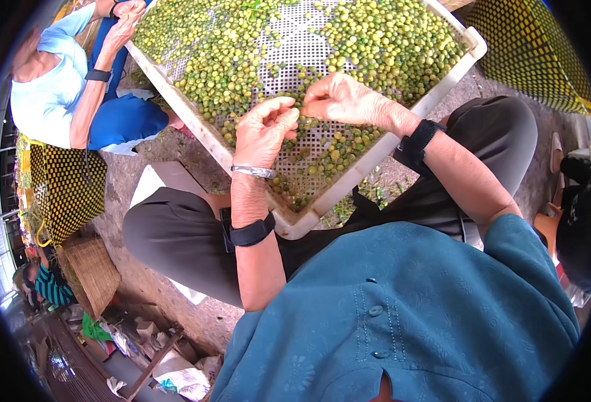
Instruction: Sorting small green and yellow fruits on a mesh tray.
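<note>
Small round yellow-green fruits point(380, 40) lie spread over a white perforated plastic tray point(345, 198) in front of my lap. Above its near corner, my left hand point(264, 128) and my right hand point(343, 100) almost meet, fingertips facing each other. Thumb and fingers are bent together on both hands. Whether a small fruit or stem sits between the fingertips is too hidden to tell. Below my hands, a thinner scatter of fruits lets the tray's mesh show through.
Across the tray's left side sits another person point(54, 95), hands raised by the rim. A yellow-and-black woven basket point(67, 188) stands at left, and a similar basket point(531, 50) at upper right. Bags and cardboard point(175, 367) litter the lower left floor. Someone else's dark-clothed leg point(579, 226) is at far right.
</note>
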### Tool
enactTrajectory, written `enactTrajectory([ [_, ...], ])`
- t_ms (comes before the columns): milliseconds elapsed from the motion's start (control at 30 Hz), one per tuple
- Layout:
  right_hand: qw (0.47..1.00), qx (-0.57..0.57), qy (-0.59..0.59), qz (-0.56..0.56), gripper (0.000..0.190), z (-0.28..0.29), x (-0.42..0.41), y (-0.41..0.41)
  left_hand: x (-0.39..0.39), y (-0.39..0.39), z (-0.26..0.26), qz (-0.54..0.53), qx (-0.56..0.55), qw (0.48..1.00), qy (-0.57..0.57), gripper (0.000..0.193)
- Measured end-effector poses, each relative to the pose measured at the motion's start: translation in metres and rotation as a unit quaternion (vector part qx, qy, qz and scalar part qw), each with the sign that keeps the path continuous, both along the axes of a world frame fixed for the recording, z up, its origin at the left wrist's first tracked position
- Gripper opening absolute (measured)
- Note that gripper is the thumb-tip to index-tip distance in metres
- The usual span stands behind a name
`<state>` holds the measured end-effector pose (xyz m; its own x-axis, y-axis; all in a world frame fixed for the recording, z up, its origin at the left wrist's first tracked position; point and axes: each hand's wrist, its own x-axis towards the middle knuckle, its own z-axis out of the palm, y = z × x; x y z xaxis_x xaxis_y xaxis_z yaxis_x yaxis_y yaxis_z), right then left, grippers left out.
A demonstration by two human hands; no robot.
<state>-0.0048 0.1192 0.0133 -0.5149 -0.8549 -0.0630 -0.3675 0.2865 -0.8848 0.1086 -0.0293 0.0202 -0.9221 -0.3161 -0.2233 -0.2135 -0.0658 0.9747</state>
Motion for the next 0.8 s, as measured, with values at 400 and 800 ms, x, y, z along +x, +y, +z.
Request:
enactTrajectory([
  [400,0.892,-0.177,-0.408,-0.079,0.011,0.006,0.002,-0.002,-0.001,-0.002,0.002,0.001,0.008,0.999,0.053,0.019],
  [800,0.944,-0.159,-0.281,-0.069,0.009,0.006,0.004,-0.004,-0.005,0.013,0.005,0.042,0.016,0.998,0.038,0.015],
])
